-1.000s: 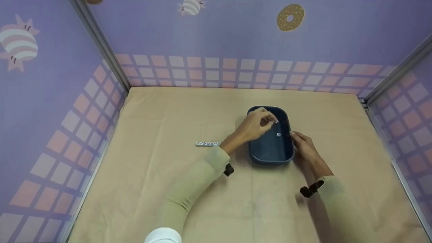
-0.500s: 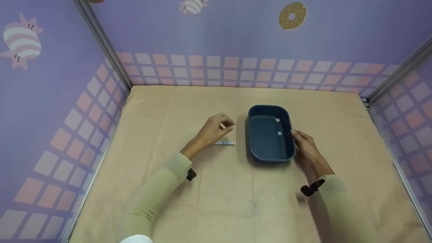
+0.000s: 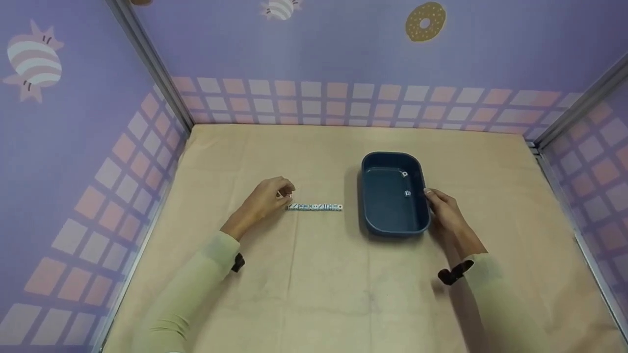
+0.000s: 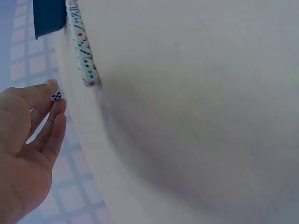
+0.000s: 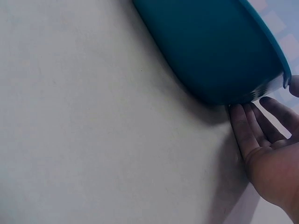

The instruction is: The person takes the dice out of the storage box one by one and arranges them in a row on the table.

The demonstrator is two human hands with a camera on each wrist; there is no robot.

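Note:
My left hand (image 3: 267,198) pinches a white die (image 4: 56,95) between thumb and fingertips, just off the left end of a row of dice (image 3: 314,207). The row lies straight on the cloth, its dice set side by side. To its right stands a dark blue rectangular bin (image 3: 387,211), with two dice inside: one die (image 3: 404,174) farther back and another die (image 3: 407,193) near the right wall. My right hand (image 3: 445,211) holds the bin's right side, thumb at the rim and fingers against the outer wall (image 5: 210,56).
A beige cloth (image 3: 324,284) covers the table. Purple patterned panels (image 3: 343,54) rise at the back, left and right, joined by metal posts (image 3: 152,63) at the corners.
My left hand has released a die in the bin, moved left past the row and taken hold of another die at its left end. The right hand stays at the bin.

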